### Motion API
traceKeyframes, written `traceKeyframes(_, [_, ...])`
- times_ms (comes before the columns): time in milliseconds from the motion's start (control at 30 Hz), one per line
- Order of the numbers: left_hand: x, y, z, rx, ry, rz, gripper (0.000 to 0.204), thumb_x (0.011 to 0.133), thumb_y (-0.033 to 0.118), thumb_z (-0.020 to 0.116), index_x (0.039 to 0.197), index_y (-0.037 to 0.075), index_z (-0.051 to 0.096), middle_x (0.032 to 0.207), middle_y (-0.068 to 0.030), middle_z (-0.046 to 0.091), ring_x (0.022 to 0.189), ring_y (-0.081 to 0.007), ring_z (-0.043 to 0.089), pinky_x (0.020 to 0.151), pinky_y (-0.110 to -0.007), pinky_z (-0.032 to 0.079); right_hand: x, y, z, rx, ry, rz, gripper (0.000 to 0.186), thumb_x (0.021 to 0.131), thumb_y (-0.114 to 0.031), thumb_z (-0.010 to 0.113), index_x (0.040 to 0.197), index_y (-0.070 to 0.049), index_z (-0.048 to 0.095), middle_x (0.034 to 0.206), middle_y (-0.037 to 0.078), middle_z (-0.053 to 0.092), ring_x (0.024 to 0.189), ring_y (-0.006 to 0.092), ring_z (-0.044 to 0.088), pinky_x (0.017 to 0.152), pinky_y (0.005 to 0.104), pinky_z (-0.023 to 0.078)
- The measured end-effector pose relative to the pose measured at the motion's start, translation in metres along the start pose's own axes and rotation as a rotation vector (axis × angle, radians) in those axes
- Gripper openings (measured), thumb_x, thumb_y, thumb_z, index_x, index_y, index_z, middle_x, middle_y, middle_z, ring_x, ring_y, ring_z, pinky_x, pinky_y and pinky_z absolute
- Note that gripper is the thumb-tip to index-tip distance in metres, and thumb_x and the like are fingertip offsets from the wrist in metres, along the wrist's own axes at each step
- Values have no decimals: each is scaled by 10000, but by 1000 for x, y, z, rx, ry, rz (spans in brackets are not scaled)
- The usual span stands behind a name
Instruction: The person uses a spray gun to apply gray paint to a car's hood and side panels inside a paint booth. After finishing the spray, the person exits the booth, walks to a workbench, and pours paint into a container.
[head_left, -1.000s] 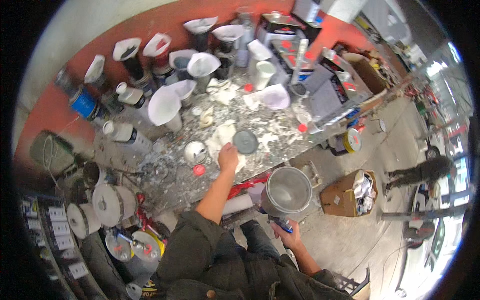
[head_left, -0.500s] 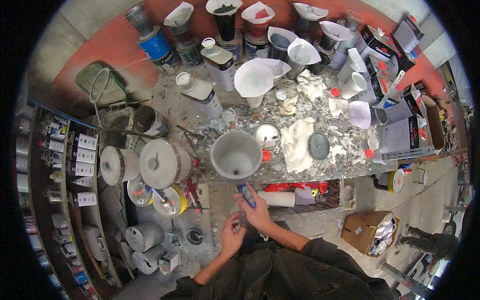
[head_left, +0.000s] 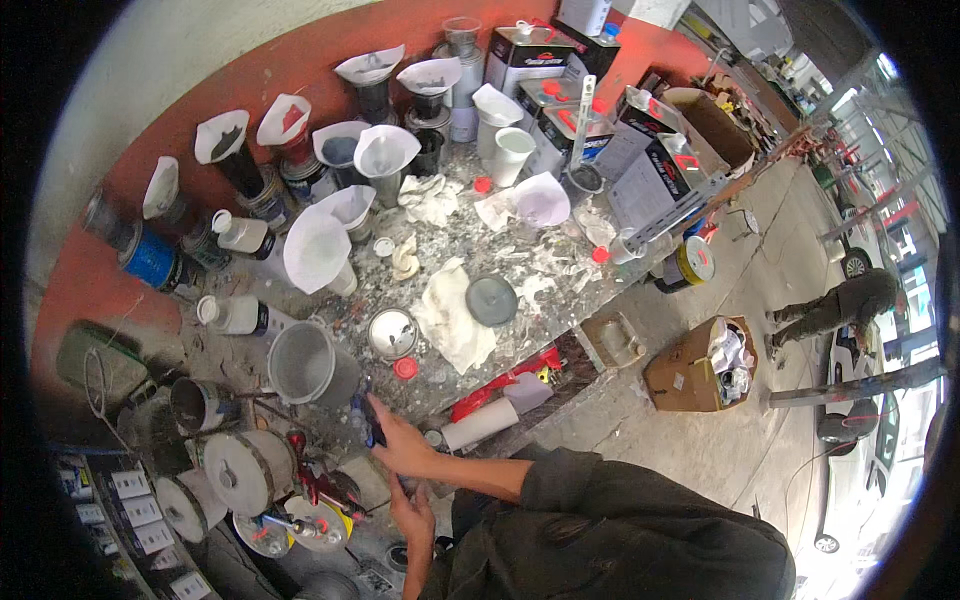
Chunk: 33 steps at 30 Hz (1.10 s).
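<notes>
My right hand (head_left: 405,445) is closed around a slim blue and grey tool (head_left: 362,415) at the table's front edge; its exact kind cannot be made out. Just left of the tool stands a grey plastic bucket (head_left: 310,365), its open mouth towards me. My left hand (head_left: 412,515) is below the right one, close to the right wrist. Its fingers are blurred and partly covered, so their state is unclear. Beyond the tool, an open round can (head_left: 392,333) and a red cap (head_left: 404,368) sit on the stained table (head_left: 450,385).
Cups with paper strainers (head_left: 318,255) line the table's back. A white cloth (head_left: 455,320) and a dark round lid (head_left: 492,301) lie mid-table. Lidded pots (head_left: 245,475) crowd the left. On the floor at right are a cardboard box (head_left: 690,385) and, farther off, a bending person (head_left: 850,300).
The view has swung to the right, so the table and bucket now appear farther left and tilted. My left hand has dropped away from the tool; my right hand still grips it.
</notes>
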<state>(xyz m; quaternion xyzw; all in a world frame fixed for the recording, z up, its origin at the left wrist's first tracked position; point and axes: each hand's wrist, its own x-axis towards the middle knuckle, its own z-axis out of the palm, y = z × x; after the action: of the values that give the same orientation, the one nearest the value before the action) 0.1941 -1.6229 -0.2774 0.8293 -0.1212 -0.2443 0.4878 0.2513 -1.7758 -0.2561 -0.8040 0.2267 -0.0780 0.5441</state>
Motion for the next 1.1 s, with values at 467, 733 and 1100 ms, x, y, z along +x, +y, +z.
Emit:
traceKeyframes(467, [8, -65, 16, 67, 271, -26, 629, 926, 69, 604, 1501, 23, 354, 1417, -205, 496, 1182, -315, 550, 924, -385, 472, 34, 115, -316, 224, 488, 182, 311, 918, -155, 687, 1184, 6, 673, 878, 78, 729, 735, 107, 661, 667, 287, 537])
traceKeyframes(733, [-20, 57, 74, 2, 492, -174, 581, 899, 95, 603, 1436, 14, 397, 1329, -120, 497, 1067, -223, 527, 785, -320, 470, 123, 115, -391, -339, 646, -196, 283, 822, -130, 761, 1098, -91, 710, 875, 95, 704, 699, 238, 689, 629, 359, 545])
traceKeyframes(1100, [-14, 111, 129, 52, 369, -143, 542, 935, 212, 628, 1394, 2, 430, 1291, -145, 544, 1063, -233, 580, 819, -363, 497, 124, 119, -403, -243, 631, -267, 144, 829, -39, 729, 968, -33, 692, 876, 126, 686, 764, 271, 682, 670, 357, 550])
